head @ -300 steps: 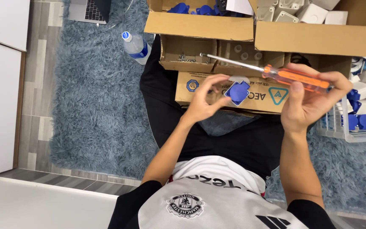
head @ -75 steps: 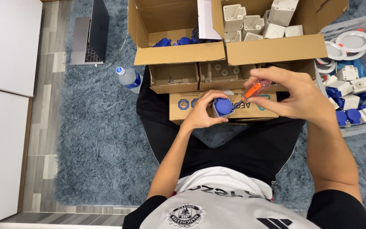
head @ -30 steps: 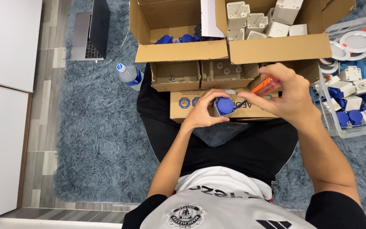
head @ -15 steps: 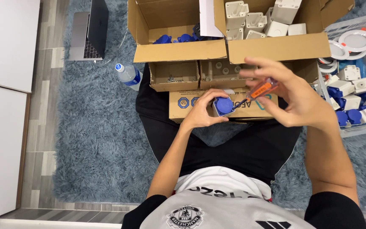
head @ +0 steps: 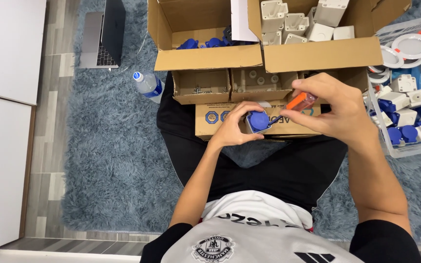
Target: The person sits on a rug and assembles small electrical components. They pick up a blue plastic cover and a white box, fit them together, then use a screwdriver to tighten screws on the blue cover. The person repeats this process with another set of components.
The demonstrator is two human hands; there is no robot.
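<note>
Hands are both closed: the left hand [head: 230, 130] cups a blue-capped socket [head: 257, 121] over the lap, while the orange-handled screwdriver [head: 300, 102], gripped by the right hand [head: 332, 109], slants down-left into it.

The left hand [head: 232, 129] is cupping a socket part [head: 258, 121], with the screwdriver [head: 296, 104] in the right hand [head: 334, 109] just right of it. Beyond the grip, cardboard boxes [head: 210, 58] are sitting; a basket [head: 408, 146] is lying right, a bottle [head: 148, 86] and laptop [head: 104, 34] left.

bright, even indoor light with soft shadows beside the cardboard box [head: 210, 58]; sharp focus, slight wide-angle bending toward the edges
</note>
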